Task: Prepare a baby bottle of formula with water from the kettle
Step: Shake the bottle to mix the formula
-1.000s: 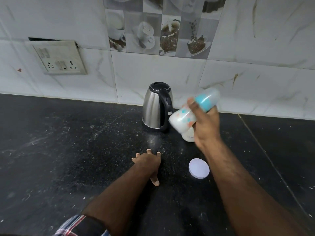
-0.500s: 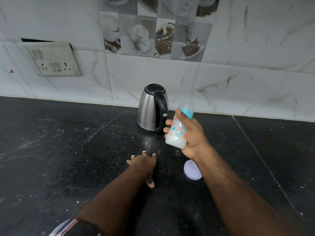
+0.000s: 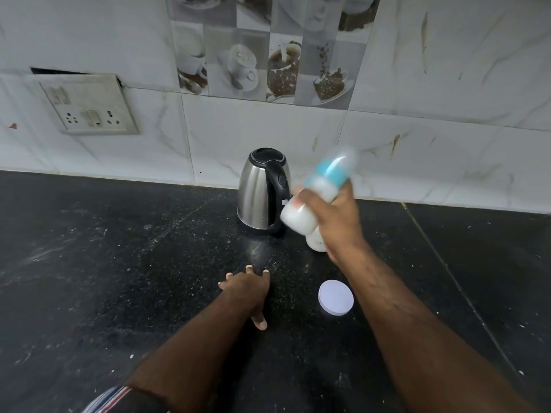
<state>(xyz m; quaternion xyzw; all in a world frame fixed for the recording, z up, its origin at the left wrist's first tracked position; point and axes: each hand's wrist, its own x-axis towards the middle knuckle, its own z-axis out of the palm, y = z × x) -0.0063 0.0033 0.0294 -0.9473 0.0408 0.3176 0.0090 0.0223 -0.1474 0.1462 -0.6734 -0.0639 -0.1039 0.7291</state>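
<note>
Right hand (image 3: 334, 219) grips the tilted, blurred milky baby bottle with blue collar (image 3: 316, 195) beside the steel kettle (image 3: 262, 189); left hand (image 3: 247, 290) lies splayed, empty; a loose collar could leak.

Kettle (image 3: 264, 189) behind lid (image 3: 336, 297), on counter (image 3: 119, 278)

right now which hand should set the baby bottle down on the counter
Right. The right hand already grips the baby bottle, tilted in the air beside the kettle. The left hand lies flat on the counter, holding nothing.
</note>
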